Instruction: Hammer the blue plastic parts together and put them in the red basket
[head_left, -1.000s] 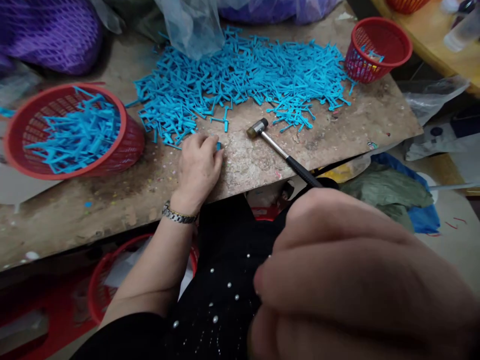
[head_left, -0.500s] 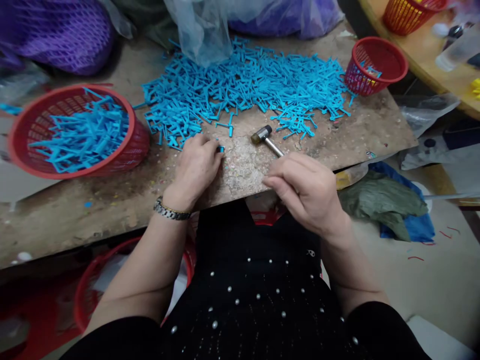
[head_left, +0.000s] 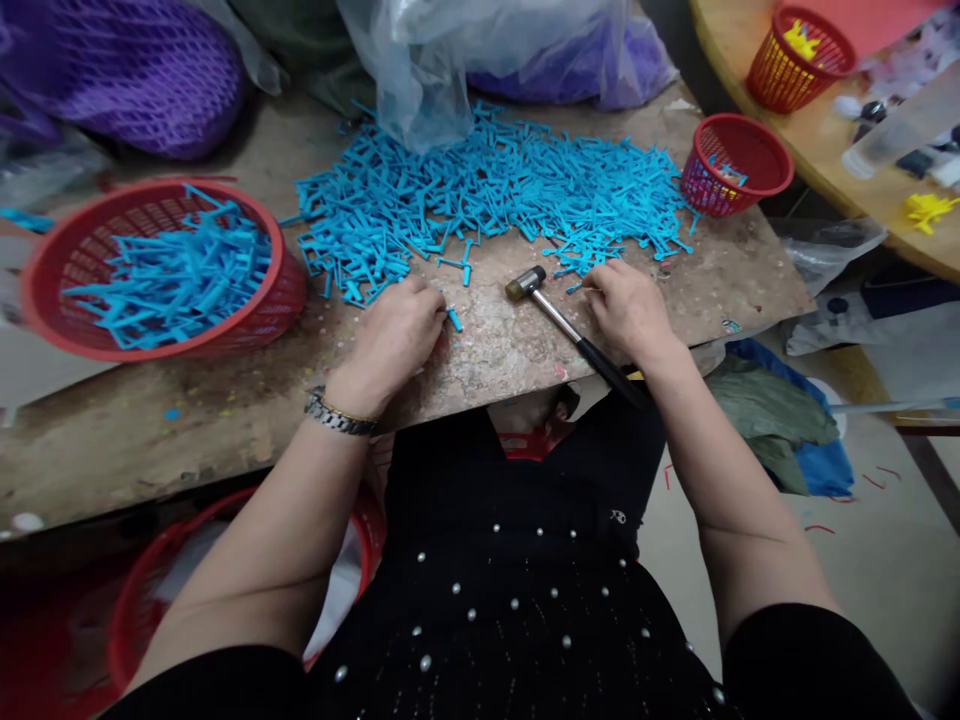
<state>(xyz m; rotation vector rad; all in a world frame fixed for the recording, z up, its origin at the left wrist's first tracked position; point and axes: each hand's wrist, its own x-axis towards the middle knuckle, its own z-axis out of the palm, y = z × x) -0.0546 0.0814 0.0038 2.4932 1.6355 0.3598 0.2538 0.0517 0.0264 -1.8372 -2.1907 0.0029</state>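
Note:
My left hand (head_left: pixel 399 335) rests on the worktable, its fingers closed round a small blue piece (head_left: pixel 454 319) whose end sticks out at the fingertips. My right hand (head_left: pixel 626 305) is at the front right edge of a wide pile of blue plastic pieces (head_left: pixel 510 180), with thumb and fingers pinched at a small blue piece (head_left: pixel 575 288). Between the hands a small hammer (head_left: pixel 559 322) lies on the table, its head toward the pile and its black handle over the front edge. One blue piece (head_left: pixel 466 272) lies apart, just in front of the pile.
A large red basket (head_left: pixel 289 290) with blue pieces stands at the left. A smaller red basket (head_left: pixel 772 180) stands at the table's back right corner. Plastic bags (head_left: pixel 427 95) hang over the pile's back. Another table (head_left: pixel 825 165) at the right holds a basket of yellow pieces (head_left: pixel 801 85).
My right hand has let go of the hammer, which now lies on the table, and has moved forward to the pile. My left hand stays near the same place with its blue piece.

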